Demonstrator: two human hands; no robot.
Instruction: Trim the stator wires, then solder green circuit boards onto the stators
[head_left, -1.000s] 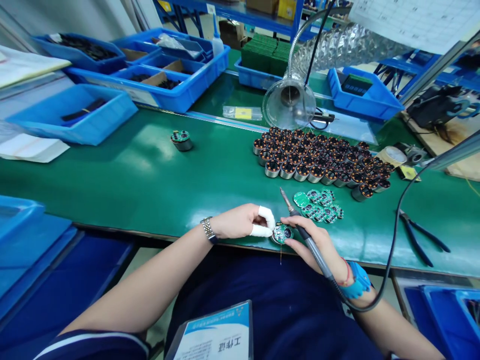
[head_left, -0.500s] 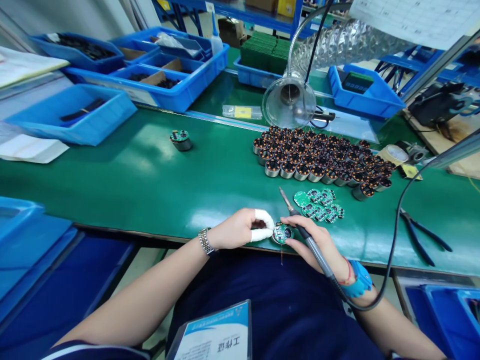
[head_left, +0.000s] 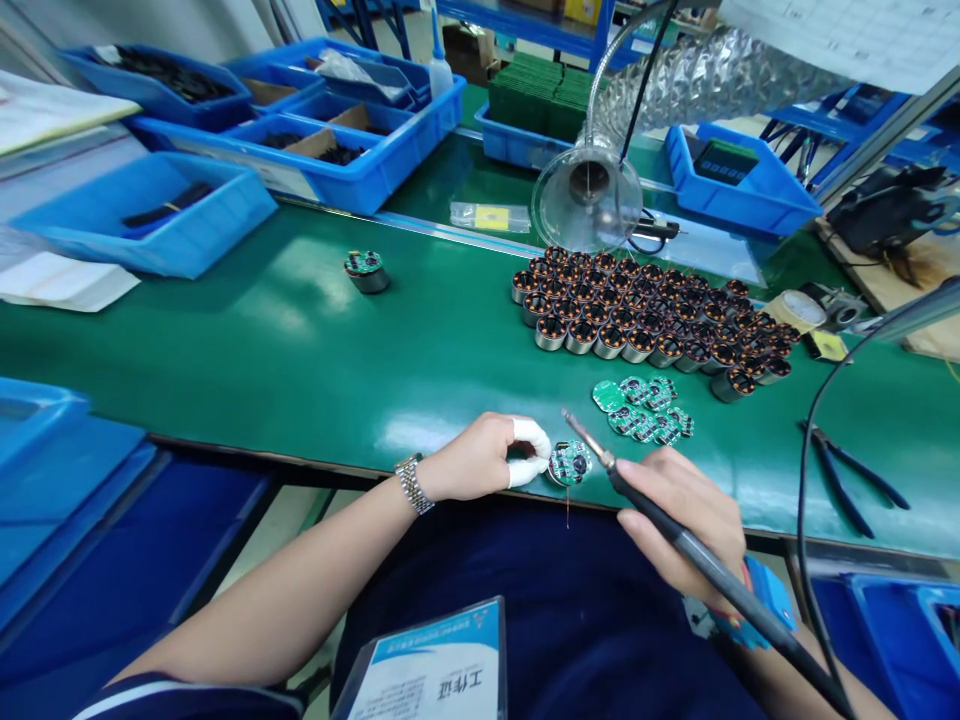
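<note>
My left hand (head_left: pixel 491 457), with white covers on thumb and forefinger, pinches the left side of a round green circuit board (head_left: pixel 571 463) near the bench edge. The board appears to sit on a metal motor part, mostly hidden beneath it, and a thin wire hangs down below. In my right hand (head_left: pixel 686 515) is a soldering iron (head_left: pixel 637 497), its tip pointing up and left, just above and to the right of the board. Beyond it lie several loose round circuit boards (head_left: pixel 651 425) in a small cluster.
Rows of motor stators (head_left: pixel 639 345) stand behind the loose boards, under a clear fume funnel (head_left: pixel 587 195). Cutters (head_left: pixel 844 475) lie at right. One board-topped motor part (head_left: pixel 367 275) stands apart at left. Blue bins (head_left: pixel 150 245) line the back. The iron's cable (head_left: pixel 806 500) hangs at right.
My right hand has let go of the board and drawn back right, with the soldering iron now gripped in its fingers rather than resting across the hand. My left hand keeps its pinch.
</note>
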